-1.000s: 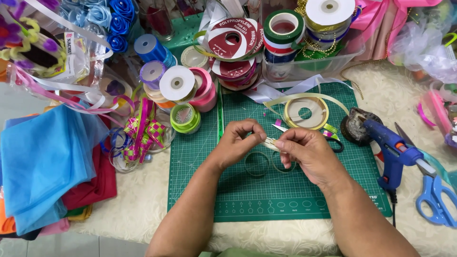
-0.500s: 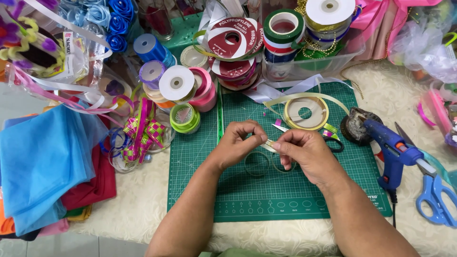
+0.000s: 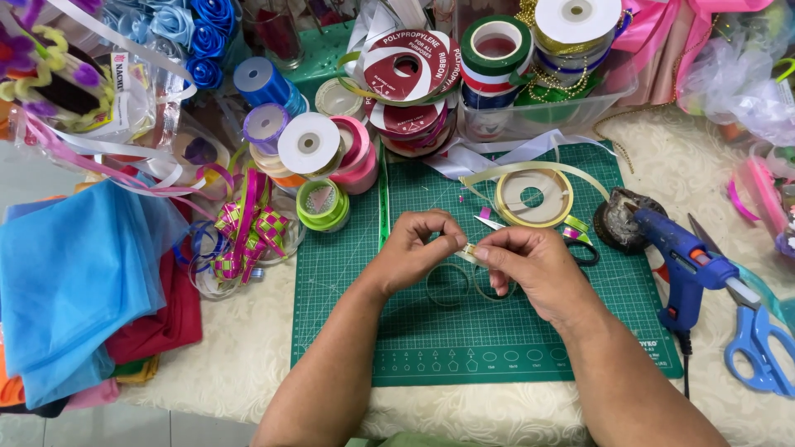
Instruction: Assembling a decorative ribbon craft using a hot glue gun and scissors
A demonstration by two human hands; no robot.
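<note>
over the green cutting mat (image 3: 513,348), two hands — left (image 3: 418,248), right (image 3: 530,261) — pinching one pale ribbon strip (image 3: 472,251)

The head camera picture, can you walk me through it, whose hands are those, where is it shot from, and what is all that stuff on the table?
There is no machine here: a person works with two bare hands, and a camera worn on the head looks down at them. The left hand and right hand meet over a green cutting mat and pinch a short pale ribbon strip between their fingertips. Two thin ribbon loops lie on the mat just beneath. Behind them sits a flat roll of pale yellow ribbon, and farther back are many ribbon spools. To the right lie a blue glue gun and blue scissors; to the left, folded blue fabric.
</note>
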